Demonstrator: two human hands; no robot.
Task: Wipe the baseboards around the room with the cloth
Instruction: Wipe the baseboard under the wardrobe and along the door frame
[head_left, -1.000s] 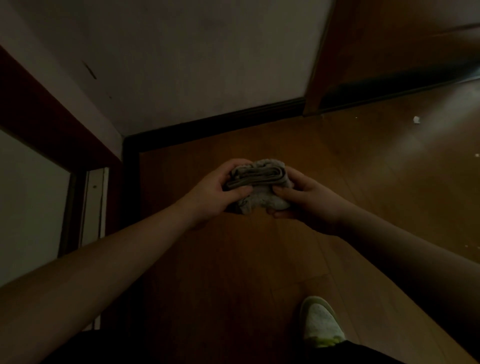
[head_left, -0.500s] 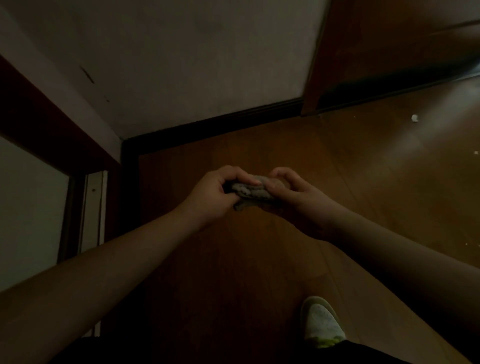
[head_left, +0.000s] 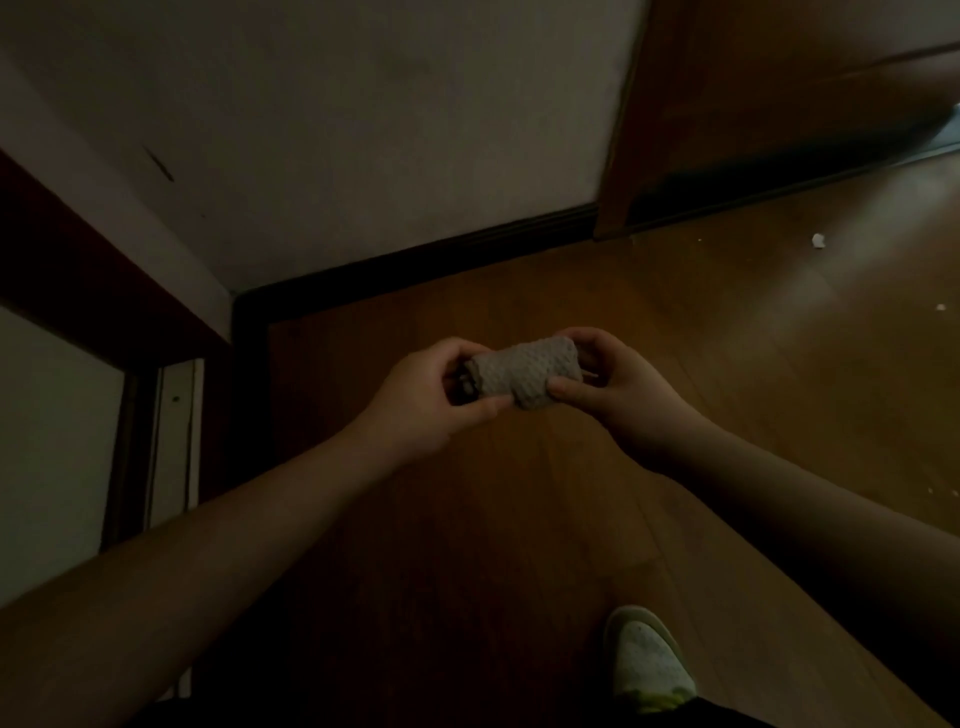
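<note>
From the head view, a grey, nubbly-textured cloth (head_left: 527, 375) rolled into a short cylinder is held above the glossy brown wooden floor (head_left: 519, 519), left hand (head_left: 431, 400) and right hand (head_left: 618, 395) each in a clenched grip on one end. A dark baseboard (head_left: 415, 260) edges the pale wall ahead, floor between. A white shoe (head_left: 647, 660) shows below.

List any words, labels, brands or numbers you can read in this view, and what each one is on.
None: the dim view shows no readable text.
cloth, held between left hand and right hand: only a bumpy weave, no tag in view.
shoe: no logo can be made out.
baseboard and wall: scuff marks only, no lettering.
</note>
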